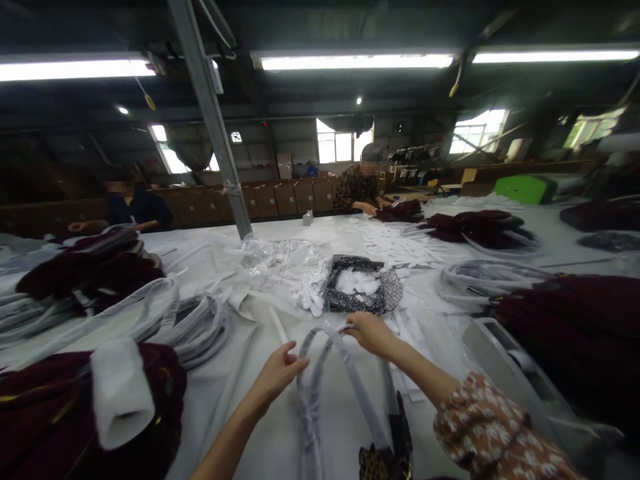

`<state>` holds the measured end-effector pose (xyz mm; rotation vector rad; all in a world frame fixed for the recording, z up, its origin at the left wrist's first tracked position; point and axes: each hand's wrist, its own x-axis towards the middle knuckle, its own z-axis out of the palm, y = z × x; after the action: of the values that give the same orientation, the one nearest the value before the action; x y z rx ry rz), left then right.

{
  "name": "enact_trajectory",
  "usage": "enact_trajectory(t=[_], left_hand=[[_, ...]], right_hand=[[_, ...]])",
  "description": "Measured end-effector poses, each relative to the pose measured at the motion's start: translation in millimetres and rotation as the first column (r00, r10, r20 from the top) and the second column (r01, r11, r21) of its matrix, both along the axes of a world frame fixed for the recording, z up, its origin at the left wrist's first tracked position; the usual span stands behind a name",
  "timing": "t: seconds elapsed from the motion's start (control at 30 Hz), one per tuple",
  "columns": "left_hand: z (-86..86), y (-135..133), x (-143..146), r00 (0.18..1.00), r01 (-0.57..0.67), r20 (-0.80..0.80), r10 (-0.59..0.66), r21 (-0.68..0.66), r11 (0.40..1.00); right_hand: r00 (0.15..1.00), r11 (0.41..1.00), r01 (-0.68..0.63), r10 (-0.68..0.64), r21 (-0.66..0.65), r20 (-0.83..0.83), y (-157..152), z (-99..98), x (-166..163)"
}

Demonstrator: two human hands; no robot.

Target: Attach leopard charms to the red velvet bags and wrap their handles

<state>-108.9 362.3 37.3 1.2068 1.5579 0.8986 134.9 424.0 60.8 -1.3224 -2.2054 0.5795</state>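
Long looped straps (357, 380) in pale wrapping rise from the bottom of the view, near a dark piece with leopard print (374, 463). My right hand (373, 333) pinches the top of a wrapped strap between thumb and fingers. To the left, my left hand (281, 371) has its thumb and index finger apart, close beside another wrapped loop (310, 393); whether it touches that loop I cannot tell. Just beyond my hands lies a black-and-white speckled cloth holder (340, 293) with white pieces (357, 283) inside.
Dark maroon bags (35, 413) with a white wrapped roll (121, 393) lie at left; more maroon goods (575, 320) and a grey plastic device (515, 373) at right. Clear plastic (280, 260) covers the table behind. A metal post (215, 120) stands there. Two people sit across.
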Motion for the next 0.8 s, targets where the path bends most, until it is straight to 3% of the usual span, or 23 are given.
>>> enact_trajectory(t=[0.1,0.17,0.27,0.33,0.43,0.6,0.67,0.8], left_hand=[[13.6,-4,7,0.987,0.157,0.031,-0.156,-0.034,0.987],[19.1,-11,14,0.952,0.247,0.2,-0.231,-0.061,0.967],[19.7,-22,27,0.827,0.323,0.51,-0.236,-0.087,0.942],[17.3,-27,38,0.776,0.339,0.593,-0.217,-0.1,0.936],[15.8,-30,51,0.788,0.311,0.576,-0.215,-0.073,0.948],[18.8,-29,64,0.794,0.251,0.571,-0.208,0.003,0.968],[18.3,-29,65,0.8,0.242,0.556,-0.224,0.042,0.969],[14.2,-30,56,0.789,0.374,0.53,-0.311,-0.011,0.928]], right_hand=[[0.998,0.996,-0.03,0.034,0.087,-0.044,-13,10.7,3],[0.991,0.989,-0.04,0.057,0.143,-0.119,-19,16.2,8],[0.983,0.972,-0.036,0.076,0.232,-0.167,-24,24.6,18],[0.994,0.95,-0.074,0.093,0.304,-0.049,-25,32.6,22],[0.966,0.896,-0.245,0.194,0.369,0.171,-27,48.0,21],[0.866,0.869,-0.45,0.367,0.208,0.341,-42,69.2,2],[0.855,0.881,-0.435,0.338,0.187,0.393,-47,71.9,-4],[0.915,0.924,-0.311,0.228,0.222,0.332,-41,57.5,7]])
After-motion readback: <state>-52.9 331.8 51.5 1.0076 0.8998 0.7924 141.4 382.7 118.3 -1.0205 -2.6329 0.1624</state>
